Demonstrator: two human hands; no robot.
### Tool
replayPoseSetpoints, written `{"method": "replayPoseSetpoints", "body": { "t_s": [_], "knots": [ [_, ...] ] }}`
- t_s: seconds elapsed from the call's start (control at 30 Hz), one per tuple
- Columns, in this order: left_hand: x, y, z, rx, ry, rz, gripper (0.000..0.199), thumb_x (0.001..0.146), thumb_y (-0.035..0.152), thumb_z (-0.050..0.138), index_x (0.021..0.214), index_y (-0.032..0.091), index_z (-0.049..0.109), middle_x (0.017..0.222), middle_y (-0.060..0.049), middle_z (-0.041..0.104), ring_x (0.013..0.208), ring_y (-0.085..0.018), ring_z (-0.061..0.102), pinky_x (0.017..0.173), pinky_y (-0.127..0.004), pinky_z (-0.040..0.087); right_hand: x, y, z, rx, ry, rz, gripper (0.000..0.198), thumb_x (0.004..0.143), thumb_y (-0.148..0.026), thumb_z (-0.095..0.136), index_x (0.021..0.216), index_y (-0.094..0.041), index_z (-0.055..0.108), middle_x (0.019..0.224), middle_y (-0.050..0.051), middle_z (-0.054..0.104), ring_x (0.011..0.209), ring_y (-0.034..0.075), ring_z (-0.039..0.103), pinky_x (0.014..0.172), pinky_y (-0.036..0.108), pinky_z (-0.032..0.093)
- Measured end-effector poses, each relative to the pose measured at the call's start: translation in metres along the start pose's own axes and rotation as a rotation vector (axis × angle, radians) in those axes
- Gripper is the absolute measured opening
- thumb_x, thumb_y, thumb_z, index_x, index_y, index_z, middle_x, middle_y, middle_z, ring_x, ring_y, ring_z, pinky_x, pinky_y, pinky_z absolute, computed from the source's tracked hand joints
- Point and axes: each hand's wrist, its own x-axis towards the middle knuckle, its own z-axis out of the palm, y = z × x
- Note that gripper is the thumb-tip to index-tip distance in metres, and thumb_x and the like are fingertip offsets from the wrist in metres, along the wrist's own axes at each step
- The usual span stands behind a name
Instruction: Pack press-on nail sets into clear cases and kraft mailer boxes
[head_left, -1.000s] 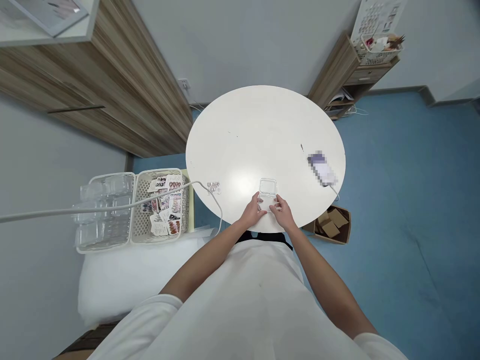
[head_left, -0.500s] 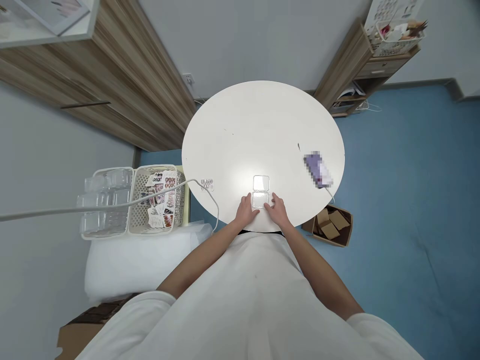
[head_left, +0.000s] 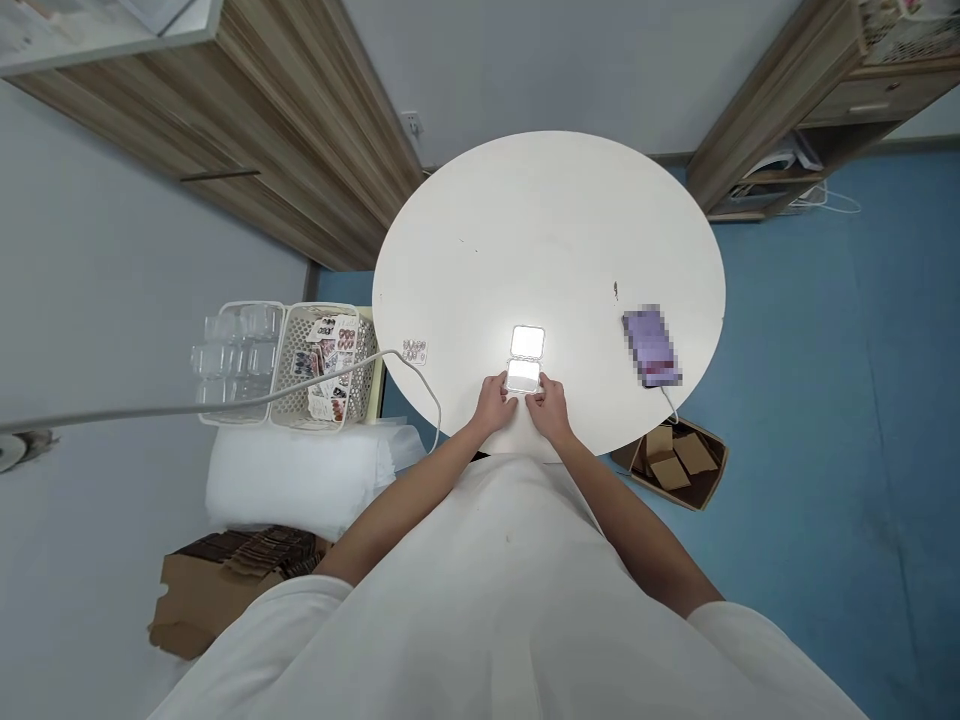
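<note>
A clear plastic box [head_left: 523, 376] lies unfolded at the near side of the white round table [head_left: 555, 230], its hinged lid [head_left: 528, 342] laid back away from me. Light glares off both halves, so I cannot make out whether anything is inside. My left hand [head_left: 495, 403] grips the left edge of the near half, thumb at the front corner. On the opposite edge my right hand [head_left: 549, 408] is closed in the same way. Farther left on the table rests a small card of press-on nails [head_left: 415, 351].
A phone [head_left: 651, 346] with a cable lies on the right. Left of the table stand a white basket of nail cards [head_left: 289, 385] and a basket of clear boxes [head_left: 238, 360]. A white cable [head_left: 352, 373] crosses the left table edge. A carton [head_left: 675, 462] sits on the floor.
My right thumb has shifted off the box's inner corner to its front edge. The lid catches more glare. The whole view has shifted slightly with my head.
</note>
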Motion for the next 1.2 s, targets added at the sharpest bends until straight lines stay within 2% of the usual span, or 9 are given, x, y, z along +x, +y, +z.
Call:
{"method": "replayPoseSetpoints", "body": {
  "t_s": [0.2,0.37,0.5,0.6,0.7,0.8,0.93,1.07,1.2],
  "knots": [
    [-0.003,-0.005,0.004,-0.021,0.013,0.014,0.058,0.072,0.011,0.057,0.126,0.020,0.039,0.110,-0.009,0.042,0.090,-0.014,0.050,0.078,-0.031,0.047,-0.004,0.003,-0.001,0.005,0.020,-0.024,0.056,0.074,-0.023,0.049,0.129,-0.018,0.037,0.111,0.010,0.041,0.073,0.013,0.053,0.075,0.034,0.050],
    [-0.008,-0.017,-0.010,-0.036,0.029,0.019,0.056,0.074,0.018,0.058,0.126,0.018,0.038,0.111,-0.011,0.047,0.090,-0.015,0.051,0.073,-0.031,0.048,-0.016,-0.005,-0.004,-0.049,0.244,-0.091,0.049,0.077,-0.026,0.047,0.125,-0.020,0.039,0.101,0.006,0.045,0.061,0.010,0.043,0.065,0.031,0.048],
    [-0.011,-0.038,-0.059,0.040,0.176,0.102,0.046,0.076,0.019,0.055,0.120,0.018,0.044,0.108,-0.009,0.051,0.092,-0.017,0.052,0.078,-0.034,0.047,-0.013,-0.029,0.012,-0.076,0.249,-0.233,0.042,0.080,-0.025,0.045,0.121,-0.021,0.041,0.093,0.003,0.046,0.057,0.009,0.038,0.058,0.028,0.044],
    [-0.007,-0.058,-0.110,0.135,0.352,0.114,0.039,0.077,0.022,0.054,0.116,0.018,0.048,0.108,-0.009,0.051,0.096,-0.020,0.052,0.086,-0.038,0.044,0.001,-0.054,0.041,-0.162,0.079,-0.310,0.041,0.079,-0.026,0.046,0.120,-0.021,0.043,0.092,0.003,0.049,0.058,0.010,0.040,0.061,0.029,0.045],
    [0.005,-0.078,-0.153,0.199,0.411,0.067,0.043,0.077,0.024,0.054,0.119,0.017,0.046,0.112,-0.011,0.049,0.102,-0.023,0.050,0.090,-0.039,0.041,0.019,-0.077,0.081,-0.287,-0.091,-0.314,0.045,0.078,-0.027,0.050,0.122,-0.021,0.043,0.099,0.006,0.051,0.065,0.012,0.046,0.068,0.033,0.047],
    [0.022,-0.091,-0.180,0.234,0.337,0.017,0.054,0.075,0.027,0.057,0.125,0.014,0.041,0.117,-0.013,0.045,0.104,-0.024,0.050,0.089,-0.037,0.042,0.039,-0.094,0.119,-0.396,-0.185,-0.297,0.051,0.076,-0.026,0.053,0.126,-0.022,0.040,0.111,0.008,0.047,0.081,0.017,0.052,0.076,0.036,0.047],
    [0.044,-0.094,-0.192,0.318,0.171,0.033,0.064,0.076,0.031,0.058,0.132,0.013,0.033,0.112,-0.013,0.049,0.100,-0.024,0.051,0.082,-0.034,0.043,0.060,-0.105,0.155,-0.506,-0.217,-0.266,0.059,0.075,-0.024,0.055,0.131,-0.023,0.034,0.119,0.010,0.043,0.098,0.021,0.050,0.080,0.037,0.046],
    [0.056,-0.089,-0.193,0.433,0.030,0.058,0.066,0.076,0.031,0.059,0.133,0.017,0.030,0.106,-0.011,0.053,0.098,-0.025,0.052,0.079,-0.034,0.042,0.074,-0.107,0.166,-0.609,-0.196,-0.192,0.065,0.073,-0.024,0.057,0.132,-0.022,0.030,0.115,0.010,0.044,0.099,0.023,0.050,0.078,0.037,0.047],
    [0.056,-0.088,-0.190,0.456,0.034,0.047,0.061,0.077,0.028,0.059,0.131,0.020,0.033,0.110,-0.010,0.051,0.102,-0.025,0.051,0.082,-0.035,0.039,0.076,-0.105,0.168,-0.646,-0.171,-0.150,0.061,0.073,-0.023,0.057,0.129,-0.024,0.033,0.113,0.008,0.045,0.098,0.021,0.050,0.076,0.035,0.047]
  ]
}}
